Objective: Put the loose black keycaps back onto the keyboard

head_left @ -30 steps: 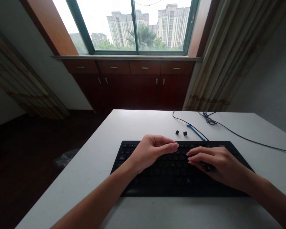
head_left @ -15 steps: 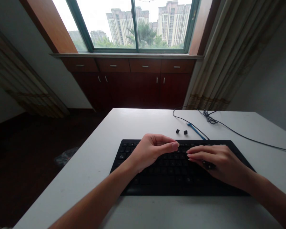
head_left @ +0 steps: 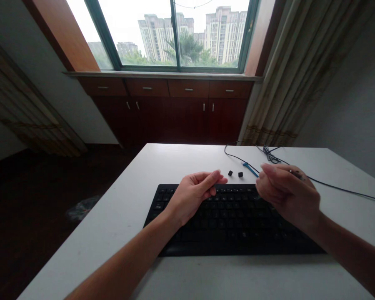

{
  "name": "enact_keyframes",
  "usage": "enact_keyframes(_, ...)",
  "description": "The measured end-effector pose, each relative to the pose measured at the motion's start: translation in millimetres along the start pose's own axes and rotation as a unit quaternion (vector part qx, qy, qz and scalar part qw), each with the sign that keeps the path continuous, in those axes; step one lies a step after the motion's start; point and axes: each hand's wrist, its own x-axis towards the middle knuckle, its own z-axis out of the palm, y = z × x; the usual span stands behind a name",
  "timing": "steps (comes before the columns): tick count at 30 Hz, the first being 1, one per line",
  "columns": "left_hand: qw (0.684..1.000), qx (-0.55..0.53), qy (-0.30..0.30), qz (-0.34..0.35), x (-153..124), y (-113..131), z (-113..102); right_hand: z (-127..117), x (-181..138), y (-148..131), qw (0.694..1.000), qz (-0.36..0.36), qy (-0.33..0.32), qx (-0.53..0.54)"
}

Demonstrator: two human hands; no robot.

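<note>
A black keyboard (head_left: 231, 227) lies on the white table (head_left: 112, 225). My left hand (head_left: 192, 196) hovers over the keyboard's upper left part, palm turned to the right, fingers loosely bent and apart from the thumb. Nothing shows in it. My right hand (head_left: 287, 193) is raised above the keyboard's right half, its fingers curled tight. What they hold is hidden; a small shiny bit shows at the knuckles. Two small black keycaps (head_left: 235, 173) lie loose on the table just behind the keyboard, between my hands.
A thin blue tool (head_left: 250, 168) lies beside the keycaps. A black cable (head_left: 337, 187) runs from a tangle at the back across the table's right side. Beyond the table are dark wooden cabinets (head_left: 175, 112), a window and a curtain (head_left: 287, 83).
My right hand has lifted off the keys and moved back and up, fingers curling in. My left hand has risen slightly and its pinch has loosened.
</note>
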Motion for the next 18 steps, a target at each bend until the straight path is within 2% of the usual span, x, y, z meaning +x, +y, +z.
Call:
enact_keyframes(3, 0.997, -0.064, 0.037, 0.001, 2, 3, -1, 19, 7, 9, 0.998, -0.023, 0.002, 0.057)
enact_keyframes(6, 0.994, -0.091, 0.066, 0.001, 2, 7, 0, 25, 9, 23, 1.0, 0.011, -0.019, -0.011)
enact_keyframes(8, 0.994, -0.088, 0.07, -0.001, 1, 8, 2, 23, 10, 26, 0.999, 0.017, -0.024, -0.018)
enact_keyframes(11, 0.996, -0.077, 0.047, -0.004, -2, 9, 4, 20, 11, 26, 1.0, 0.002, -0.023, -0.002)
enact_keyframes(15, 0.999, -0.042, 0.004, -0.002, -4, 6, 4, 23, 11, 31, 0.998, 0.009, -0.036, -0.058)
enact_keyframes(18, 1.0, 0.006, -0.01, 0.008, -4, 2, 4, 22, 11, 25, 0.997, 0.011, -0.047, -0.057)
